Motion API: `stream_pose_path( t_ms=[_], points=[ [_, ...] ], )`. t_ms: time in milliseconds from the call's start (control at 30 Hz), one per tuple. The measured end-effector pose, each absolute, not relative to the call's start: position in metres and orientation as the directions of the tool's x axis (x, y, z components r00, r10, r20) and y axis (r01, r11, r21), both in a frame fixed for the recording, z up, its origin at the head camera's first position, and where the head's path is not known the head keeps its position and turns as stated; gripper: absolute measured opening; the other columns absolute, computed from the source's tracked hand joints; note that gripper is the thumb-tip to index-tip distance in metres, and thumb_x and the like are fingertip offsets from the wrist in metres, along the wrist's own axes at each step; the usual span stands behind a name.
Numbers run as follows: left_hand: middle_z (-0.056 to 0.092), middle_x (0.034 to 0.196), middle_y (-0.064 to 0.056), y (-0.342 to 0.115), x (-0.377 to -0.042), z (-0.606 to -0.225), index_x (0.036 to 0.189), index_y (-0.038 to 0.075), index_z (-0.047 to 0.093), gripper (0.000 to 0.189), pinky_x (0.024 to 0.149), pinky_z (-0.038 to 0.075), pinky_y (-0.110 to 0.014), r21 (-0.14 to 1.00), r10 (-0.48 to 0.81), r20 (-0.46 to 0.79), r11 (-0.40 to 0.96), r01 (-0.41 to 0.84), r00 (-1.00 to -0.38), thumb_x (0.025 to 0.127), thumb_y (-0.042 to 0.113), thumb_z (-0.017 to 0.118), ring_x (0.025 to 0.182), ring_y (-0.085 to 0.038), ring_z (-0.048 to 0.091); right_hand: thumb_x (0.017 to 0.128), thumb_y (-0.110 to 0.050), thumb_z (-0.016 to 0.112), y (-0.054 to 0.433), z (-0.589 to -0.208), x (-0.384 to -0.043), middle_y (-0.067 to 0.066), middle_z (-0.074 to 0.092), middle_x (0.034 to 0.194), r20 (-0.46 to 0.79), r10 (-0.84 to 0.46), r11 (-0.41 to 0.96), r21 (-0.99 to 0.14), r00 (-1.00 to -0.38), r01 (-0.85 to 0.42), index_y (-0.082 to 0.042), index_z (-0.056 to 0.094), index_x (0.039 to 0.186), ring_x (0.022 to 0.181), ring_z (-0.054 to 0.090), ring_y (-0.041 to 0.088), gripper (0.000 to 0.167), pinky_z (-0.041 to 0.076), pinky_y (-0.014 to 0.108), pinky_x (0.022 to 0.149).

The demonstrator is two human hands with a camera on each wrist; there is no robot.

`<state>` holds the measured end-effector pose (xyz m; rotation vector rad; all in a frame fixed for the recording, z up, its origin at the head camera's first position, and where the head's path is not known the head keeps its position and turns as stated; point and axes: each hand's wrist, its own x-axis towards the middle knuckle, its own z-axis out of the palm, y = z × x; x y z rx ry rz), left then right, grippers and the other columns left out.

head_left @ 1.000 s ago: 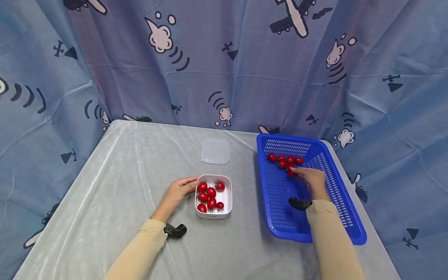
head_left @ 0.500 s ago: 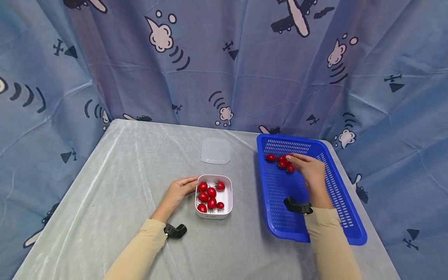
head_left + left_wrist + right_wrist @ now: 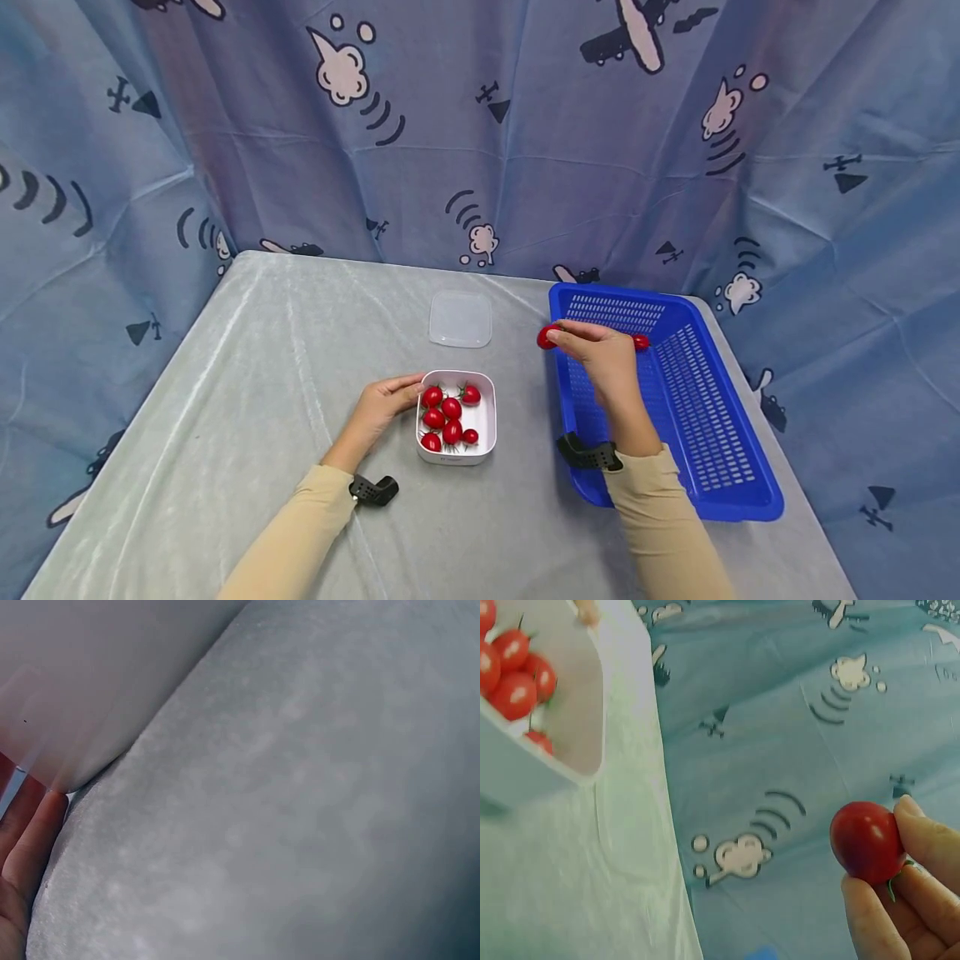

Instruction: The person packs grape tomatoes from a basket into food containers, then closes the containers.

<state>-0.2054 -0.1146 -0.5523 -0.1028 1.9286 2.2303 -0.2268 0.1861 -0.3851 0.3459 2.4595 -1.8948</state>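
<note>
In the head view my right hand [image 3: 600, 354] pinches a cherry tomato [image 3: 548, 337] over the left rim of a blue basket [image 3: 562, 392]. The right wrist view shows this red cherry tomato [image 3: 867, 842] between thumb and fingertips, its green stem toward the palm. At the left side of a square white box [image 3: 487, 425], my left hand [image 3: 382, 408] holds its far left corner. Several cherry tomatoes [image 3: 452, 408] lie inside, mostly toward the left. In the left wrist view, fingers [image 3: 37, 840] rest against the outer wall of the box [image 3: 97, 682].
A clear lid [image 3: 460, 319] lies flat behind the white box. In the basket, another tomato [image 3: 641, 342] shows behind my right hand, which hides part of the inside. A blue patterned curtain [image 3: 420, 150] hangs behind the grey-covered table [image 3: 225, 400].
My right hand has moved from the tomatoes in the basket leftward to its rim, now carrying one cherry tomato. The left hand stays at the box.
</note>
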Motion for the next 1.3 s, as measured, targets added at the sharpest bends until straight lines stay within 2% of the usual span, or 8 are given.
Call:
stream_pose_path(
  t_ms=[100, 167, 300, 600, 733, 967, 1133, 1300],
  points=[
    [0.074, 0.116, -0.004, -0.114, -0.206, -0.553, 0.129, -0.006, 0.062, 0.042, 0.089, 0.057, -0.020, 0.971, 0.102, -0.176, -0.147, -0.189, -0.979, 0.094, 0.015, 0.069, 0.094, -0.002, 0.069, 0.087, -0.028, 0.079, 0.175, -0.385, -0.225, 0.007, 0.074, 0.116, -0.151, 0.163, 0.256, -0.948, -0.975, 0.189, -0.003, 0.069, 0.124, 0.088, 0.069, 0.002, 0.046, 0.056, 0.024, 0.094],
    [0.074, 0.114, -0.001, -0.114, -0.205, -0.553, 0.129, -0.006, 0.062, 0.042, 0.089, 0.057, -0.020, 0.970, 0.102, -0.173, -0.152, -0.187, -0.980, 0.093, 0.015, 0.069, 0.094, -0.001, 0.069, 0.086, -0.027, 0.079, 0.166, -0.386, -0.223, 0.010, 0.073, 0.118, -0.144, 0.156, 0.266, -0.947, -0.977, 0.182, -0.004, 0.071, 0.122, 0.092, 0.068, 0.006, 0.043, 0.056, 0.028, 0.096],
    [0.075, 0.109, 0.004, -0.114, -0.205, -0.552, 0.129, -0.007, 0.062, 0.042, 0.089, 0.057, -0.020, 0.969, 0.101, -0.167, -0.165, -0.182, -0.981, 0.093, 0.014, 0.069, 0.094, -0.001, 0.069, 0.085, -0.024, 0.080, 0.148, -0.389, -0.217, 0.011, 0.075, 0.112, -0.117, 0.125, 0.269, -0.952, -0.985, 0.147, -0.003, 0.073, 0.117, 0.094, 0.068, 0.011, 0.039, 0.057, 0.032, 0.094],
    [0.074, 0.114, -0.002, -0.116, -0.205, -0.550, 0.129, -0.008, 0.061, 0.041, 0.088, 0.057, -0.019, 0.974, 0.086, -0.167, -0.142, -0.178, -0.982, 0.094, 0.013, 0.068, 0.092, 0.001, 0.068, 0.078, -0.018, 0.086, 0.104, -0.408, -0.203, 0.013, 0.077, 0.103, -0.095, 0.035, 0.301, -0.948, -0.995, 0.101, -0.005, 0.079, 0.104, 0.106, 0.068, 0.023, 0.029, 0.050, 0.029, 0.088],
    [0.075, 0.112, 0.000, -0.115, -0.205, -0.551, 0.129, -0.007, 0.061, 0.042, 0.088, 0.057, -0.019, 0.974, 0.090, -0.166, -0.143, -0.178, -0.982, 0.094, 0.014, 0.069, 0.092, 0.001, 0.069, 0.077, -0.018, 0.086, 0.093, -0.425, -0.200, 0.012, 0.078, 0.100, -0.095, 0.019, 0.321, -0.942, -0.995, 0.097, -0.005, 0.080, 0.100, 0.101, 0.069, 0.019, 0.027, 0.053, 0.024, 0.081],
    [0.075, 0.109, 0.004, -0.115, -0.205, -0.551, 0.129, -0.006, 0.062, 0.042, 0.088, 0.057, -0.019, 0.973, 0.099, -0.163, -0.147, -0.176, -0.982, 0.094, 0.016, 0.069, 0.092, 0.000, 0.069, 0.076, -0.015, 0.086, 0.084, -0.454, -0.196, 0.014, 0.078, 0.093, -0.126, -0.068, 0.356, -0.930, -0.990, 0.094, -0.003, 0.080, 0.096, 0.082, 0.073, 0.020, 0.024, 0.061, 0.035, 0.078],
    [0.074, 0.114, 0.001, -0.115, -0.206, -0.551, 0.128, -0.004, 0.064, 0.041, 0.089, 0.057, -0.019, 0.973, 0.096, -0.168, -0.141, -0.180, -0.981, 0.094, 0.018, 0.069, 0.094, 0.000, 0.069, 0.075, -0.017, 0.087, 0.080, -0.465, -0.194, 0.012, 0.078, 0.093, -0.137, -0.113, 0.420, -0.904, -0.984, 0.077, -0.005, 0.081, 0.095, 0.087, 0.071, 0.015, 0.024, 0.059, 0.028, 0.075],
    [0.074, 0.116, -0.002, -0.115, -0.205, -0.549, 0.128, -0.005, 0.064, 0.041, 0.090, 0.056, -0.019, 0.975, 0.098, -0.161, -0.138, -0.174, -0.982, 0.094, 0.017, 0.069, 0.095, 0.000, 0.069, 0.075, -0.018, 0.087, 0.077, -0.471, -0.192, 0.010, 0.078, 0.094, -0.168, -0.151, 0.433, -0.897, -0.974, 0.088, -0.006, 0.081, 0.096, 0.076, 0.066, 0.008, 0.026, 0.055, 0.023, 0.064]
  ],
)
